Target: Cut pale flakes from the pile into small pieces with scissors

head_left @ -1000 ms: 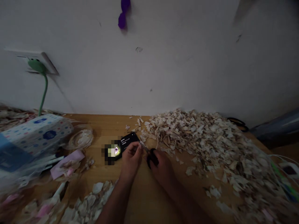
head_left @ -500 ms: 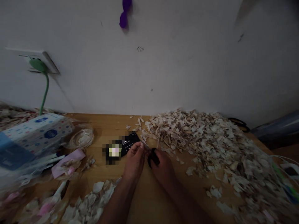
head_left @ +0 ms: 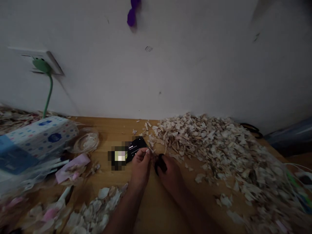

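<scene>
My right hand (head_left: 170, 170) is closed round the black handles of a pair of scissors (head_left: 160, 165), whose blades point up and left toward my other hand. Thumb and fingers of my left hand (head_left: 142, 162) are pinched together on something small and pale (head_left: 147, 151), too small to make out. Just behind my left hand a dark phone (head_left: 136, 146) with a lit screen lies on the wooden table (head_left: 153, 208). A large heap of dry, pale flakes (head_left: 207, 139) spreads to the right, and a smaller pile of pale pieces (head_left: 97, 208) lies left of my left forearm.
At the left are a dotted tissue pack (head_left: 56, 130), a coiled clear roll (head_left: 86, 142) and a pink strip (head_left: 73, 167). A green plug (head_left: 41, 65) sits in the wall socket. Black loops (head_left: 251, 129) lie at the back right, with white cables (head_left: 297, 165) at the right edge.
The camera view has shifted slightly. Both hands keep nearly the same pose, with the scissors still in my right hand.
</scene>
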`<state>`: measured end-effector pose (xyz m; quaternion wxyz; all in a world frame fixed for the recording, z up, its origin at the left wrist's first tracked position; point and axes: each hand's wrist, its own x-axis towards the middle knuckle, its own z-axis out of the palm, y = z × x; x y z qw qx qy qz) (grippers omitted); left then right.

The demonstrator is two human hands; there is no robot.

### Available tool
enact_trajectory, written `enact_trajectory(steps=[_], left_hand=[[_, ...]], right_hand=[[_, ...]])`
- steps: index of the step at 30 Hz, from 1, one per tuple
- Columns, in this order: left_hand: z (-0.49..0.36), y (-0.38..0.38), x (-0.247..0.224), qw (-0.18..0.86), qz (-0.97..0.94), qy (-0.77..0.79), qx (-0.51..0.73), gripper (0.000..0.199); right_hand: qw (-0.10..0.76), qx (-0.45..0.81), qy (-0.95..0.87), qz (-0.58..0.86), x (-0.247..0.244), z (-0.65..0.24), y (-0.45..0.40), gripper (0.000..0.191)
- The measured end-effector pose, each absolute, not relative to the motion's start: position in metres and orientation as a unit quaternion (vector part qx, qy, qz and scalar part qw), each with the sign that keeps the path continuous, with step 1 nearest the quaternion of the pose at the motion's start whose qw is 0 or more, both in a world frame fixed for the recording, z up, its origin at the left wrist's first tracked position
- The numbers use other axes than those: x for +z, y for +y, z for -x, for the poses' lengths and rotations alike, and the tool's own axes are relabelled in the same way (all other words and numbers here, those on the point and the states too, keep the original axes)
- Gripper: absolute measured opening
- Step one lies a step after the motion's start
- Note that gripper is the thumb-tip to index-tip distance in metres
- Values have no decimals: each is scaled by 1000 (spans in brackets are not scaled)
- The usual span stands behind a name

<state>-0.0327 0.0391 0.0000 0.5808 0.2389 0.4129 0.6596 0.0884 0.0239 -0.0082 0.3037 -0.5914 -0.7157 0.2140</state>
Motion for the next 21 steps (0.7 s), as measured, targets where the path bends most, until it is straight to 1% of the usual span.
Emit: enact_trajectory(steps=[4,9,17,21], left_hand=[[35,39,-1,554,-253,445,657,27],[40,39,1,500,-300,487,651,27],[43,39,-7,457,-342,514,641,21],[43,38,-5,455,-350,514,637,20]], right_hand=[[298,220,-723,584,-7,-89,25,18],[300,222,-718,587,-7,-89,25,18],[304,224,-720,582,-7,-89,25,20],[305,219,-720,584,-5,-89,25,18]])
